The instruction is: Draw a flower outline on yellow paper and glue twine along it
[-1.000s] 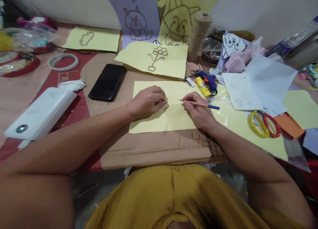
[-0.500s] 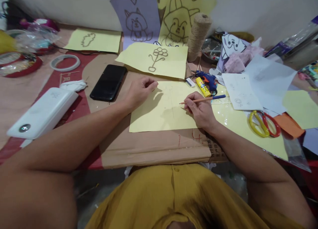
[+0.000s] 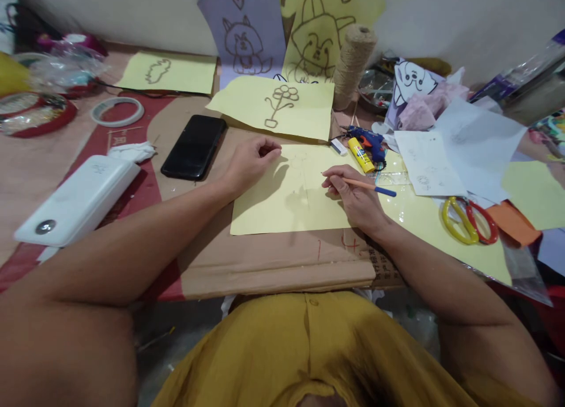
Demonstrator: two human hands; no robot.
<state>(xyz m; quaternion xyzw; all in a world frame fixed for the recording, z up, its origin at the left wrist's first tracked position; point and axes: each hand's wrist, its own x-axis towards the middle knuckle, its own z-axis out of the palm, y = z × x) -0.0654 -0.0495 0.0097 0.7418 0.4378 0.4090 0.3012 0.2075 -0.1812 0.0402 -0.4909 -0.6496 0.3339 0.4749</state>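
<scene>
The right hand [image 3: 355, 202] is just right of the frame's middle, its grip closed around a pencil [image 3: 362, 185] whose blue end points right and whose tip points left over a yellow sheet [image 3: 265, 215]. Whether the tip touches the paper cannot be told. The left hand [image 3: 249, 165] is at the sheet's upper left, fingers curled, with nothing seen in its grip; whether thumb and fingers meet is unclear.

The sheet lies flat on cardboard [image 3: 273, 257] in the middle of the frame. It carries only faint marks near its upper edge and a thin line running down its middle. The drawing looks to be at an early, light stage; how much is left cannot be judged from these marks.

Just above, another sheet [image 3: 309, 115] shows a flower in a bold brown outline. Behind it, a spool of twine [image 3: 353, 68] stands upright at the upper right of centre. An eraser [image 3: 339, 146] and a yellow glue stick [image 3: 361, 155] lie near the sheet's upper right corner, and a phone [image 3: 194, 148] lies left of the left hand.
</scene>
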